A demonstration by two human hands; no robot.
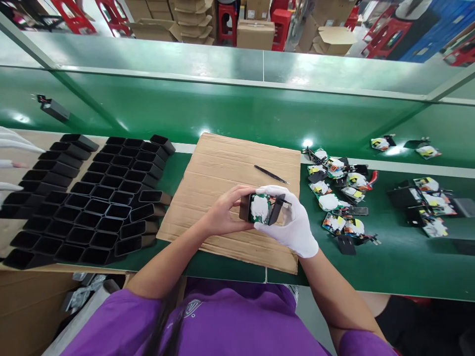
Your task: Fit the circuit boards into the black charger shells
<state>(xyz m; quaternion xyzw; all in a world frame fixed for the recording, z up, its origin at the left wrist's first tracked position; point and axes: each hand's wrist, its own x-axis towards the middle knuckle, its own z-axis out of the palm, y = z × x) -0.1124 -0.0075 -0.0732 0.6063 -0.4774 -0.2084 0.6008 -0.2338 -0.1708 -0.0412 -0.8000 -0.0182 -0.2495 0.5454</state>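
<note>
My bare left hand (228, 210) is closed round a black plastic housing (244, 207), above a cardboard sheet (222, 163). In my right hand (293, 222), which wears a white glove, is a circuit board (260, 208) covered with white paste. A black end cap with plug pins (276, 209) is attached to the board and sits under my right fingers. The board's left edge meets the housing's mouth; how deep it reaches inside I cannot tell. Beyond my hands a thin black pen-like tool (270, 174) lies on the cardboard.
Rows of open black housings (107, 207) fill the left side. Several circuit boards with plug caps (334, 183) lie to the right, with another group (432, 202) farther right. One closed adapter (55, 109) stands on the far-left ledge. A co-worker's gloved fingers (15, 163) show at the left edge.
</note>
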